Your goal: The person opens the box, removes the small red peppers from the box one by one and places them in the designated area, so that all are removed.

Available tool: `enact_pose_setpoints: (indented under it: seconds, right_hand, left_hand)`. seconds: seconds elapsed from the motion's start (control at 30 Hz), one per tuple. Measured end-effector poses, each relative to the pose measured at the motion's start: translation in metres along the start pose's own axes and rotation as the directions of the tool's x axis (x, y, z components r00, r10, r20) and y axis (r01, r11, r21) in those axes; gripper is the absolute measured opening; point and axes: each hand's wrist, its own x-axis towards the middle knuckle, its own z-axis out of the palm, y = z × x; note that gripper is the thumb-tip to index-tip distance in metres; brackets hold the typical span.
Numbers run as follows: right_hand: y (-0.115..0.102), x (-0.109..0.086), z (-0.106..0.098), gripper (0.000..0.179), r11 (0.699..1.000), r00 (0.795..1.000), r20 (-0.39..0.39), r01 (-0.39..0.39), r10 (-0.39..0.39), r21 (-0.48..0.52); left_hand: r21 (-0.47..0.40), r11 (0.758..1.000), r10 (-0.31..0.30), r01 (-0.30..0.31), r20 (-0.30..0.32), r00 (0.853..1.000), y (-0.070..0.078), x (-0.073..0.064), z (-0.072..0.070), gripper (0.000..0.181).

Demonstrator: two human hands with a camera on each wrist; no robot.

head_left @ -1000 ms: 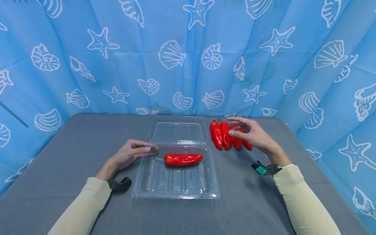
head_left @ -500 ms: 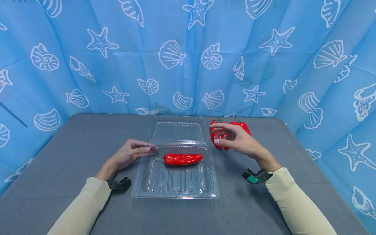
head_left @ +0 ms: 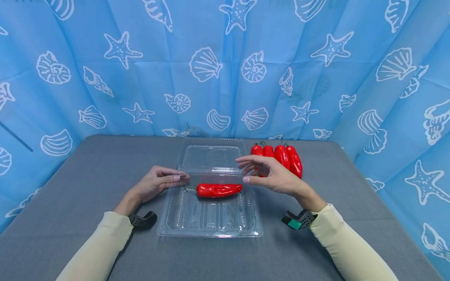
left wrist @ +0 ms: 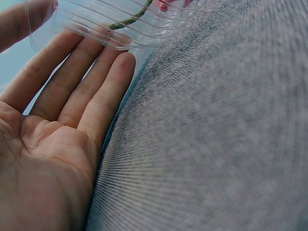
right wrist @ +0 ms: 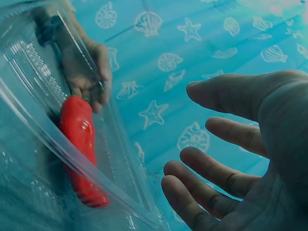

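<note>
A clear plastic clamshell container [head_left: 211, 232] lies on the grey cloth, its lid [head_left: 212, 157] folded back behind it. One long red pepper [head_left: 218, 190] lies crosswise in its base, the green stem pointing left. My left hand [head_left: 161, 182] grips the container's left rim between thumb and fingers, close beside the stem [left wrist: 130, 21]. My right hand [head_left: 272, 175] hovers over the container's right rim with fingers spread and relaxed, holding nothing; the right wrist view shows the gap between its thumb [right wrist: 226, 96] and fingers. It partly hides the peppers behind.
Several more long red peppers [head_left: 283, 155] lie side by side right of the lid, stems toward the back. A blue curtain [head_left: 225, 78] with white shells and starfish hangs behind the table. Grey cloth [head_left: 116, 164] covers the tabletop.
My right hand has moved left and nearer from above the peppers to the container's right rim, uncovering the rightmost peppers. The left hand and the pepper in the container have stayed put.
</note>
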Motion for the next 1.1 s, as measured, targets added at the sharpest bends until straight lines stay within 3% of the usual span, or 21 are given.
enact_pose_setpoints:
  seconds: [0.57,1.1]
  right_hand:
    - [0.001,0.007,0.033,0.055,0.999,0.996,0.087,0.037,-0.037,0.006]
    - [0.003,0.012,0.046,0.056,0.997,0.989,0.139,0.051,-0.042,-0.06]
  left_hand:
    - [0.01,1.0,0.008,-0.008,0.006,1.0,-0.001,0.0,0.0,0.029]
    - [0.026,1.0,-0.008,0.009,-0.017,1.0,0.0,0.0,0.001,0.028]
